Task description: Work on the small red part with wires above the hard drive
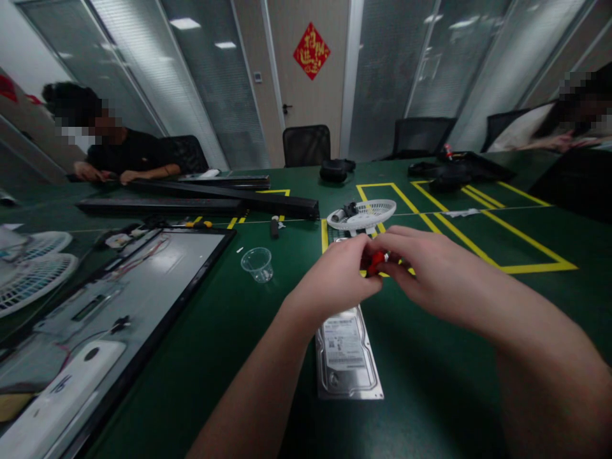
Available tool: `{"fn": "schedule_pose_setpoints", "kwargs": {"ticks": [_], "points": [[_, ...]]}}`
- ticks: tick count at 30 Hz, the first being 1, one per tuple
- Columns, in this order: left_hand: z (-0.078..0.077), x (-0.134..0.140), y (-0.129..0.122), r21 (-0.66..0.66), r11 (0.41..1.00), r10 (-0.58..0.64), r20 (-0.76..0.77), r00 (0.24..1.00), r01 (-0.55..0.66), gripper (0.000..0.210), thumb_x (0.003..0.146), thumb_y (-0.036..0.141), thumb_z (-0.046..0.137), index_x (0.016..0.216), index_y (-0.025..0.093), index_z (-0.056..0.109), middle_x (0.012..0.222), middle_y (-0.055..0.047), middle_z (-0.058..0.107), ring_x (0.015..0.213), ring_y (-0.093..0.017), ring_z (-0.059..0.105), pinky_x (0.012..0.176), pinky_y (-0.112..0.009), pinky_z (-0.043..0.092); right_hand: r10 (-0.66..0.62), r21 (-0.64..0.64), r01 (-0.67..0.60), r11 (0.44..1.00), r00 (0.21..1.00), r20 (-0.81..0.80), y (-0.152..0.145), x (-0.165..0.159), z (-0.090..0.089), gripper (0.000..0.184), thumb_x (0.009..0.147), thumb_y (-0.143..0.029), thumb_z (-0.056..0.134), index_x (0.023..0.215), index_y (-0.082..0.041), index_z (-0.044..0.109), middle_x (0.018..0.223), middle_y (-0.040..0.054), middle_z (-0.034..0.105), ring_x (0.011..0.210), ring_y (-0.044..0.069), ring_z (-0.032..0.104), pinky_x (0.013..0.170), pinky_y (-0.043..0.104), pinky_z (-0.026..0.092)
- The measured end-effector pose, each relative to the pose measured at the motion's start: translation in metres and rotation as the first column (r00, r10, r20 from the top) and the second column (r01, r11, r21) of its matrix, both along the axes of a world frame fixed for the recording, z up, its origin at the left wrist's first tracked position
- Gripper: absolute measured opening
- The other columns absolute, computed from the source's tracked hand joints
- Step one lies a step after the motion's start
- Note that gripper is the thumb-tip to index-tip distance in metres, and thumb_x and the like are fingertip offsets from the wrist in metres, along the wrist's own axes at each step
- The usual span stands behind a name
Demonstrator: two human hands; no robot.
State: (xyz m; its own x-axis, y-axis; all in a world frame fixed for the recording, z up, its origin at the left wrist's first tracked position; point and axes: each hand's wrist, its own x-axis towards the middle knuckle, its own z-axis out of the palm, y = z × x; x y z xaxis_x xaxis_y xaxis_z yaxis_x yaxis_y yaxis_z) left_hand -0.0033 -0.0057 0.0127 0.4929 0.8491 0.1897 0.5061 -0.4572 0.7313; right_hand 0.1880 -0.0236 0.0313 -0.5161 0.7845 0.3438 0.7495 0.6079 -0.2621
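Observation:
My left hand point(344, 271) is closed around a small red object point(376, 262) whose kind I cannot make out. My right hand point(414, 258) pinches the same piece from the other side, at a shiny metal bit near its end. Fingers cover most of the piece. Below and behind my hands a silver hard disk drive point(345, 350) lies flat on the green table, label side up. Its far end is partly hidden under my left hand. A clear plastic cup point(258, 264) stands to the left of my forearm.
At left lies a large opened flat panel point(186, 268) with a white power strip point(67, 395) on it. Long black bars point(215, 197) and a white fan grille point(366, 213) lie farther back. People sit at the far left point(129, 153) and far right point(530, 131).

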Motion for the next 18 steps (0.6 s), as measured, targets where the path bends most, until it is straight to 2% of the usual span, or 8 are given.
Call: {"fn": "schedule_pose_setpoints", "kwargs": {"ticks": [3, 6, 9, 13, 15, 18], "points": [[-0.0006, 0.0002, 0.0005, -0.010, 1.000, -0.017, 0.009, 1.000, 0.017, 0.022, 0.081, 0.017, 0.074, 0.103, 0.017, 0.070, 0.107, -0.009, 0.080, 0.095, -0.025, 0.074, 0.079, -0.036, 0.055, -0.089, -0.030, 0.090, 0.996, 0.995, 0.038, 0.0005, -0.0001, -0.0001, 0.011, 0.099, -0.021, 0.070, 0.104, -0.021, 0.079, 0.094, 0.0075, 0.079, 0.077, 0.024, 0.070, 0.069, 0.036, 0.047], [-0.0019, -0.0004, 0.0011, -0.012, 0.999, -0.038, 0.008, 0.999, 0.038, 0.021, 0.080, 0.014, 0.070, 0.101, 0.017, 0.071, 0.107, -0.009, 0.081, 0.095, -0.025, 0.074, 0.079, -0.036, 0.056, -0.131, -0.053, 0.134, 0.990, 0.989, 0.061, -0.0009, -0.0011, 0.0013, 0.011, 0.099, -0.030, 0.074, 0.102, -0.022, 0.080, 0.088, 0.0068, 0.079, 0.070, 0.024, 0.068, 0.064, 0.036, 0.045], [-0.0022, -0.0013, 0.0012, -0.002, 0.999, -0.039, -0.002, 0.999, 0.039, 0.024, 0.080, 0.012, 0.067, 0.104, 0.017, 0.071, 0.106, -0.009, 0.081, 0.093, -0.024, 0.073, 0.079, -0.035, 0.055, -0.063, -0.034, 0.064, 0.997, 0.998, 0.025, -0.0022, -0.0020, 0.0021, 0.012, 0.097, -0.021, 0.071, 0.106, -0.022, 0.079, 0.099, 0.0073, 0.079, 0.081, 0.025, 0.071, 0.071, 0.036, 0.048], [-0.0016, -0.0013, 0.0008, 0.007, 1.000, -0.021, -0.028, 0.999, 0.021, 0.017, 0.080, 0.014, 0.067, 0.097, 0.018, 0.070, 0.098, -0.007, 0.079, 0.087, -0.023, 0.071, 0.074, -0.034, 0.053, 0.019, -0.001, -0.019, 1.000, 1.000, 0.011, -0.0016, -0.0015, 0.0010, 0.027, 0.094, -0.005, 0.061, 0.107, -0.021, 0.077, 0.109, 0.0082, 0.077, 0.093, 0.024, 0.072, 0.080, 0.036, 0.050], [-0.0014, -0.0007, 0.0005, 0.003, 1.000, -0.014, -0.009, 1.000, 0.014, 0.019, 0.080, 0.015, 0.068, 0.099, 0.017, 0.070, 0.100, -0.008, 0.079, 0.089, -0.023, 0.072, 0.075, -0.034, 0.054, -0.008, -0.008, 0.008, 1.000, 1.000, 0.023, -0.0011, -0.0006, 0.0007, 0.024, 0.095, -0.007, 0.061, 0.105, -0.021, 0.077, 0.105, 0.0082, 0.078, 0.090, 0.024, 0.071, 0.077, 0.036, 0.050], [-0.0009, -0.0002, 0.0002, -0.013, 1.000, -0.015, 0.009, 1.000, 0.015, 0.023, 0.080, 0.017, 0.071, 0.102, 0.017, 0.071, 0.104, -0.009, 0.081, 0.093, -0.025, 0.074, 0.077, -0.035, 0.056, -0.095, -0.022, 0.097, 0.995, 0.994, 0.059, -0.0015, 0.0002, 0.0015, 0.009, 0.099, -0.024, 0.070, 0.103, -0.022, 0.079, 0.093, 0.0075, 0.079, 0.076, 0.024, 0.069, 0.066, 0.035, 0.046]]}}
